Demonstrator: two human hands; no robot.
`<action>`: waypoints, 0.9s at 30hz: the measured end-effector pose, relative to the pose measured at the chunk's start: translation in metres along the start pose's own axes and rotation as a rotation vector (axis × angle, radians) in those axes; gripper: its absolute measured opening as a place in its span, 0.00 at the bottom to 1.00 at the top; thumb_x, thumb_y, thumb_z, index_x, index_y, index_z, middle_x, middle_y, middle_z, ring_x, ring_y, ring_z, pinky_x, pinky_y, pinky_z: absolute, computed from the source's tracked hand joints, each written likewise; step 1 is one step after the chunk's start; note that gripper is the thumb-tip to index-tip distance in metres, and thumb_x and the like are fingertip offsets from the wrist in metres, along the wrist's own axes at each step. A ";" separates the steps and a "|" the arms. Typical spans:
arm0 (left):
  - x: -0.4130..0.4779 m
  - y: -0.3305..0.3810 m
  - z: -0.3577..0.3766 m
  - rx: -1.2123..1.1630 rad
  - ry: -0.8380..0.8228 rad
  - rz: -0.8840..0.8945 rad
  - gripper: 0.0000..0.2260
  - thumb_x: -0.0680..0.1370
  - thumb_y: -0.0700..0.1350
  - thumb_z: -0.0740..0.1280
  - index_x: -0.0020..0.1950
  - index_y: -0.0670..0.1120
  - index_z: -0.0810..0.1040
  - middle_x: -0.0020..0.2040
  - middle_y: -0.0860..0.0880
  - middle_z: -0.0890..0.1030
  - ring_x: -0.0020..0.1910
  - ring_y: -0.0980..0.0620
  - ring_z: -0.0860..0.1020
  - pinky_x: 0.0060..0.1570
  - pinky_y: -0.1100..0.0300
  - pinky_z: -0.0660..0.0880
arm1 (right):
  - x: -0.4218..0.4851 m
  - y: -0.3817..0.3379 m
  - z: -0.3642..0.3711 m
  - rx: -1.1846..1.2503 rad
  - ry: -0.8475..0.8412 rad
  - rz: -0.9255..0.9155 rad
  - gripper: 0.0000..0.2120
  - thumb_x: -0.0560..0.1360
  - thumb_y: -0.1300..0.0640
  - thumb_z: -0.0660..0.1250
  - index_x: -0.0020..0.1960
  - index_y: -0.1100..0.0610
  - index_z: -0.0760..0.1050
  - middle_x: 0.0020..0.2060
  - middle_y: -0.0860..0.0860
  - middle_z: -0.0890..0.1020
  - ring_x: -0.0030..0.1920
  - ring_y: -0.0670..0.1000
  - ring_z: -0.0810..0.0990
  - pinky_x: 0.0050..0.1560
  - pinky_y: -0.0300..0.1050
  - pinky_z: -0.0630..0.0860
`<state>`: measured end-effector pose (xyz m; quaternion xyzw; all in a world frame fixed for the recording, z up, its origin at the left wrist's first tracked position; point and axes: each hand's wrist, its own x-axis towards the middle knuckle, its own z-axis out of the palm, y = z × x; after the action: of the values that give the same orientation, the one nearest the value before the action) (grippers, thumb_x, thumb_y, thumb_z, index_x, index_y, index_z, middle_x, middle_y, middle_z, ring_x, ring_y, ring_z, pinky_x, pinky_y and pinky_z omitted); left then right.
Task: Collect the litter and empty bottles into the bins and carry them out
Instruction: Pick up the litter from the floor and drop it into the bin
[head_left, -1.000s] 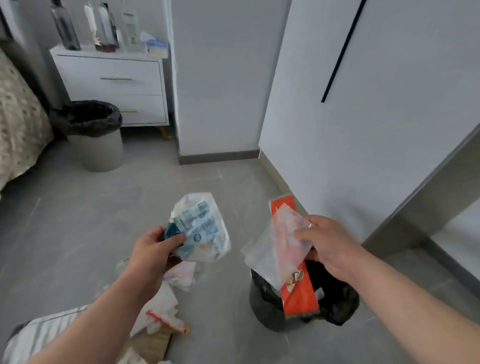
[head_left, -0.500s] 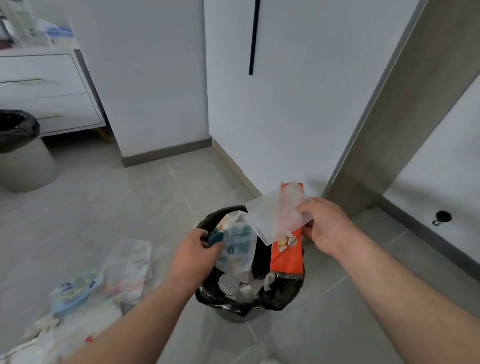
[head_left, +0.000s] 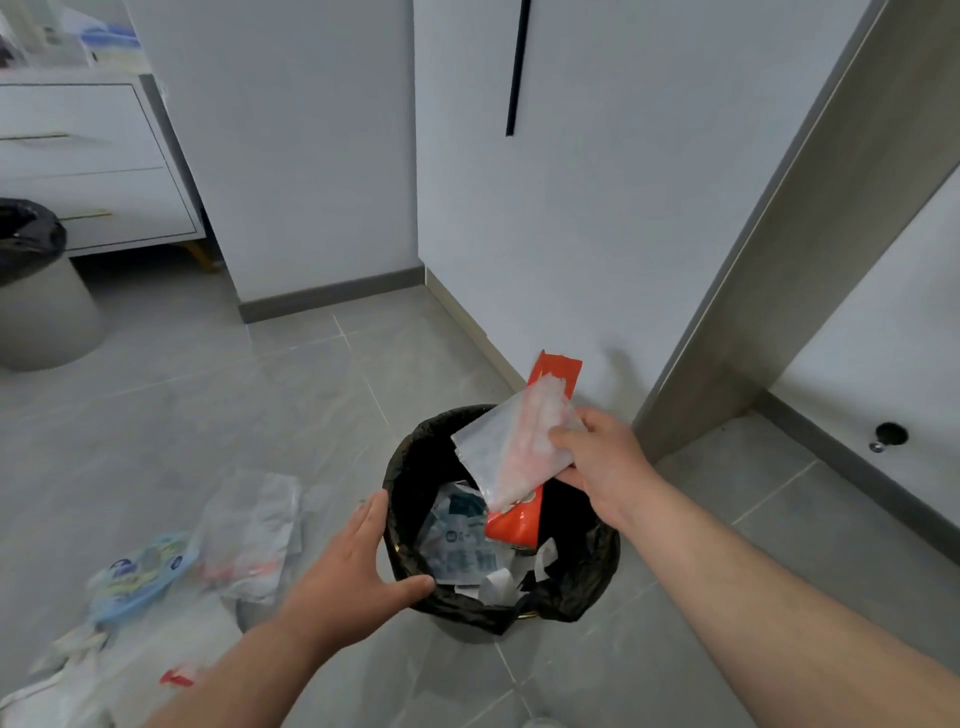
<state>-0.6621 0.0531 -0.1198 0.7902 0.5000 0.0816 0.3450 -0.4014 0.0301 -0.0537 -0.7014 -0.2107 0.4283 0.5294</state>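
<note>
We start with the grey tiled floor (head_left: 311, 405), which carries everything here, and the white drawer unit (head_left: 78, 156) at the far left. Just in front of that unit stands the far bin (head_left: 47, 317), lined in black and well apart from us, so it plays no part in this step. The near bin (head_left: 415, 457) sits right below us, close to the white wall (head_left: 597, 234). Its black liner is folded over the rim, which we judge will let the bag be carried out with its load.

Our left hand (head_left: 353, 566) holds nothing. Its fingers are straight and spread along the outside of the rim, with the thumb at the liner's near edge. We read that as steadying the bin, though we cannot tell whether the palm presses it. Our right hand (head_left: 602, 467) is over the far side of the opening, thumb on top and fingers beneath, pinching a clear pouch (head_left: 504, 447) by its corner. The pouch hangs over the mouth, so a release should drop it inside.

Under the pouch an orange wrapper (head_left: 558, 371) stands tilted in the bin, its top poking above the rim. Whether the same fingers grip it too is hidden. A blue-printed wrapper (head_left: 457, 545) lies among white scraps at the bottom. On the floor to the left, crumpled plastic (head_left: 254, 525) and a pale blue packet (head_left: 140, 571) wait to be gathered, so we judge the collecting only partly done
</note>
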 end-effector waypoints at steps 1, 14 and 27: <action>0.000 0.000 0.001 -0.005 0.009 0.000 0.49 0.69 0.62 0.70 0.78 0.52 0.42 0.79 0.56 0.48 0.77 0.57 0.49 0.75 0.57 0.53 | 0.003 0.009 0.006 -0.060 -0.001 0.002 0.08 0.73 0.67 0.64 0.48 0.58 0.78 0.49 0.59 0.83 0.49 0.57 0.83 0.52 0.55 0.81; -0.001 0.000 0.004 -0.110 -0.008 -0.022 0.47 0.70 0.59 0.71 0.78 0.52 0.43 0.79 0.54 0.46 0.77 0.57 0.47 0.73 0.61 0.48 | 0.017 0.081 0.044 -0.768 -0.130 0.125 0.06 0.68 0.55 0.68 0.43 0.57 0.77 0.38 0.55 0.83 0.39 0.56 0.83 0.37 0.44 0.78; -0.143 -0.159 -0.032 -0.240 0.238 -0.483 0.09 0.75 0.50 0.65 0.54 0.50 0.77 0.50 0.52 0.78 0.53 0.51 0.77 0.47 0.61 0.69 | -0.112 0.042 0.221 -0.880 -0.341 -0.595 0.08 0.74 0.60 0.63 0.48 0.56 0.81 0.41 0.49 0.82 0.45 0.52 0.80 0.48 0.44 0.75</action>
<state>-0.8628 -0.0113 -0.1648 0.5869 0.6972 0.1479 0.3841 -0.6506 0.0557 -0.0661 -0.6873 -0.6413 0.2392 0.2432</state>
